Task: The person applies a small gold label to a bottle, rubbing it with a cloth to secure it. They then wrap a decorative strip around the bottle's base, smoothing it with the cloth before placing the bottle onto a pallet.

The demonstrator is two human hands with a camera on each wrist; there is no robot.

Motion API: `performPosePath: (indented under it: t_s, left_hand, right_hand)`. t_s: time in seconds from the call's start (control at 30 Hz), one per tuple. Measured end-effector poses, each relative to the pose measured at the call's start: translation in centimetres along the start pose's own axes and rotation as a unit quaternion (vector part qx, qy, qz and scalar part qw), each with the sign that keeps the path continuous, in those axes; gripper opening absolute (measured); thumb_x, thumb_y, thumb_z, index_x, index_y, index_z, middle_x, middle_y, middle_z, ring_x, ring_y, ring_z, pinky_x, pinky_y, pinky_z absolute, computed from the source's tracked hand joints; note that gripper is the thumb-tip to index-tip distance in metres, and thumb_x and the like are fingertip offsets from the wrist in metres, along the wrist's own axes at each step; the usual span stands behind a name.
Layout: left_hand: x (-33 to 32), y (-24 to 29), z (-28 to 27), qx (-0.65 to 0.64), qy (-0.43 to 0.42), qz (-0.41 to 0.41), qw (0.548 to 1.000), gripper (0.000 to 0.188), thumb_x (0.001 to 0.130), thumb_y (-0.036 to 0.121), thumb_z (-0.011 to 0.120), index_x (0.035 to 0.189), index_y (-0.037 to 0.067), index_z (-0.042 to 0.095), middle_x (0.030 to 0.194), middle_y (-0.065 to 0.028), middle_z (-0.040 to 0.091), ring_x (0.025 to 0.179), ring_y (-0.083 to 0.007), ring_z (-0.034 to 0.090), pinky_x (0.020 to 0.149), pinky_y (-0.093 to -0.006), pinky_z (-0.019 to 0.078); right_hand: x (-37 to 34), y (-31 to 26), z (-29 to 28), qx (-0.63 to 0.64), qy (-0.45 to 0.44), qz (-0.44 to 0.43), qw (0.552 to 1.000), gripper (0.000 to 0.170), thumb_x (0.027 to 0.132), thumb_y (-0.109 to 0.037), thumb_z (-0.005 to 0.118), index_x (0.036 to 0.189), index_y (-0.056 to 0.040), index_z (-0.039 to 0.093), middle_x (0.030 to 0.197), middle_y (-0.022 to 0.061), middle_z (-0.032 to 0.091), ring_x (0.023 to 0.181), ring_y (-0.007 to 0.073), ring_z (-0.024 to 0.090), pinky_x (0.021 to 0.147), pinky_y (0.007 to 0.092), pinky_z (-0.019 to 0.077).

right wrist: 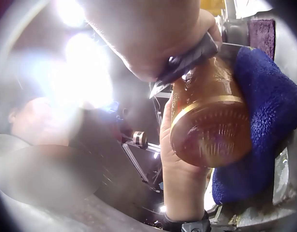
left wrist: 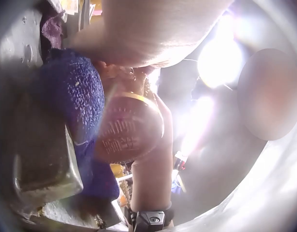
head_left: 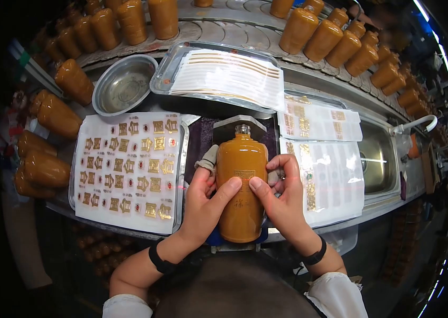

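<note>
An amber-brown bottle [head_left: 241, 217] with a clear neck lies on a stand, its base toward the person. The left hand [head_left: 206, 204] is at its left side, thumb pressing the front near an embossed square, fingers curled round the edge. From the right side the right hand [head_left: 286, 199] mirrors this, its thumb beside the other. Grey finger covers show on some left fingertips. Both wrist views show the bottle's round base [left wrist: 131, 128] and a blue cloth [right wrist: 269, 121] under or beside the bottle.
Left, a sheet [head_left: 128, 212] of gold stickers; right, more sticker sheets [head_left: 340, 175] and a sink [head_left: 380, 159]. Behind are a metal bowl [head_left: 124, 85] and a tray of white strips [head_left: 229, 77]. Many brown bottles [head_left: 298, 31] stand on a curved conveyor.
</note>
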State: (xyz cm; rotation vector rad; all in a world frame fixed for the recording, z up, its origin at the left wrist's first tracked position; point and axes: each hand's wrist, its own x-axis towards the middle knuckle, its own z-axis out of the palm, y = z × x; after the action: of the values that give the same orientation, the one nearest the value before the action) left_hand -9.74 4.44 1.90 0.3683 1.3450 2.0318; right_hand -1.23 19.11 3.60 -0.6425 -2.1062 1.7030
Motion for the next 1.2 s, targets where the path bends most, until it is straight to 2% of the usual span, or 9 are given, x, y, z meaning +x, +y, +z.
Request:
performPosePath:
  t_s: [0.33,0.53,0.63,0.77,0.83,0.9,1.03,1.17,1.2]
  left_hand:
    - [-0.2,-0.1,0.2,-0.002,0.002,0.006,1.000,0.064,0.097,0.011,0.064,0.149,-0.005,0.030,0.140,-0.0146,0.050,0.125,-0.0178,0.054,0.105,-0.0318,0.0443]
    - [-1.0,-0.5,-0.4,0.053,0.011,0.050,0.997,0.070,0.095,0.013,0.066,0.150,-0.005,0.028,0.146,-0.0167,0.046,0.134,-0.0211,0.047,0.113,-0.0343,0.0360]
    - [-1.7,-0.7,-0.7,0.099,-0.006,0.071,0.993,0.073,0.094,0.014,0.069,0.151,-0.006,0.027,0.148,-0.0171,0.043,0.137,-0.0223,0.044,0.115,-0.0354,0.0324]
    - [-1.8,-0.7,-0.8,0.106,-0.013,0.074,0.991,0.077,0.093,0.016,0.070,0.151,-0.006,0.026,0.149,-0.0174,0.043,0.138,-0.0230,0.043,0.116,-0.0358,0.0317]
    - [-1.7,-0.8,-0.9,0.110,-0.016,0.086,0.990,0.077,0.093,0.016,0.070,0.151,-0.007,0.025,0.149,-0.0175,0.042,0.138,-0.0229,0.043,0.115,-0.0356,0.0319]
    - [-1.8,-1.0,-1.0,0.121,-0.020,0.096,0.988,0.077,0.093,0.017,0.070,0.151,-0.007,0.025,0.149,-0.0177,0.042,0.138,-0.0225,0.043,0.115,-0.0353,0.0320]
    - [-2.0,-1.0,-0.8,0.108,-0.014,0.093,0.990,0.075,0.094,0.017,0.068,0.152,-0.006,0.026,0.150,-0.0172,0.041,0.139,-0.0212,0.040,0.115,-0.0344,0.0317]
    - [-2.2,-1.1,-1.4,0.029,-0.041,0.073,0.996,0.063,0.100,0.013,0.057,0.152,-0.005,0.025,0.153,-0.0141,0.038,0.139,-0.0194,0.040,0.115,-0.0336,0.0311]
    - [-2.2,-1.1,-1.6,0.022,-0.037,0.079,0.996,0.061,0.101,0.014,0.054,0.152,-0.005,0.025,0.153,-0.0140,0.039,0.139,-0.0191,0.040,0.115,-0.0334,0.0313]
  right_hand:
    - [-0.1,-0.2,0.1,0.013,0.005,-0.020,1.000,0.038,0.085,-0.015,0.077,0.110,-0.0032,0.051,0.095,0.0028,0.055,0.065,0.0050,0.048,0.056,0.0193,0.0413]
    - [1.8,2.3,-3.4,0.220,0.025,0.140,0.965,0.017,0.089,-0.018,0.070,0.099,-0.0070,0.061,0.081,0.0026,0.062,0.058,0.0068,0.054,0.052,0.0189,0.0398]
    - [2.9,3.5,-5.6,0.419,0.038,0.206,0.883,0.015,0.092,-0.013,0.063,0.102,-0.0037,0.060,0.089,0.0067,0.063,0.071,0.0127,0.063,0.060,0.0215,0.0477]
    - [0.0,-1.9,-3.3,0.162,0.023,0.037,0.986,0.046,0.082,0.007,0.068,0.122,-0.0003,0.046,0.111,0.0092,0.054,0.088,0.0131,0.063,0.074,0.0251,0.0541]
    - [-1.4,-2.5,-2.6,0.042,-0.012,-0.124,0.991,0.039,0.082,0.005,0.070,0.117,0.0003,0.052,0.101,0.0109,0.059,0.087,0.0164,0.064,0.074,0.0271,0.0529]
    - [-0.6,-3.5,-2.3,-0.128,-0.080,-0.252,0.956,0.023,0.082,0.001,0.072,0.101,-0.0021,0.061,0.088,0.0129,0.063,0.079,0.0215,0.065,0.069,0.0303,0.0517]
    - [3.8,-3.6,-1.3,-0.253,0.059,-0.307,0.916,0.020,0.081,0.001,0.071,0.099,-0.0039,0.064,0.088,0.0125,0.063,0.071,0.0255,0.062,0.061,0.0350,0.0497]
    - [0.4,-3.1,-2.6,-0.300,-0.158,-0.551,0.762,0.033,0.067,-0.005,0.079,0.100,-0.0088,0.074,0.091,0.0068,0.064,0.074,0.0221,0.062,0.059,0.0317,0.0506]
    - [-1.1,-3.2,-2.8,-0.254,-0.230,-0.529,0.776,0.032,0.067,-0.006,0.080,0.098,-0.0066,0.074,0.091,0.0084,0.065,0.075,0.0231,0.063,0.061,0.0343,0.0530]
